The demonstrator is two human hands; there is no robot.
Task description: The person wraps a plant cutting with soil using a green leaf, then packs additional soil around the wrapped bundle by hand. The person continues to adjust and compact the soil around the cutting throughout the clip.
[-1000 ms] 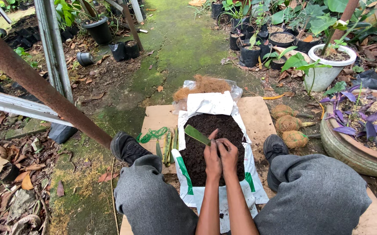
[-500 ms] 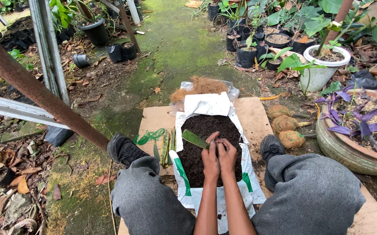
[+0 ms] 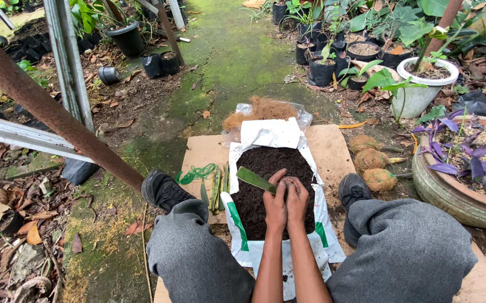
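Observation:
Both hands press together over an open white sack (image 3: 271, 134) full of dark soil (image 3: 265, 163). My left hand (image 3: 275, 206) and my right hand (image 3: 297, 199) are cupped side by side, fingers curled down into the soil. A flat green leaf strip (image 3: 254, 179) sticks out to the left from between the hands, lying across the soil. What the fingers enclose is hidden. The sack lies between my knees on a sheet of brown cardboard (image 3: 332, 148).
Green twine (image 3: 195, 173) and cut green stalks (image 3: 216, 188) lie on the cardboard at left. Three fibre-wrapped balls (image 3: 371, 161) sit at right, a bag of coconut fibre (image 3: 262, 108) behind the sack. Potted plants (image 3: 422, 84), a wide clay planter (image 3: 462, 179) and rusty metal posts (image 3: 46, 101) surround me.
My hands stay pressed together over the soil, having shifted only slightly. The leaf strip keeps its place.

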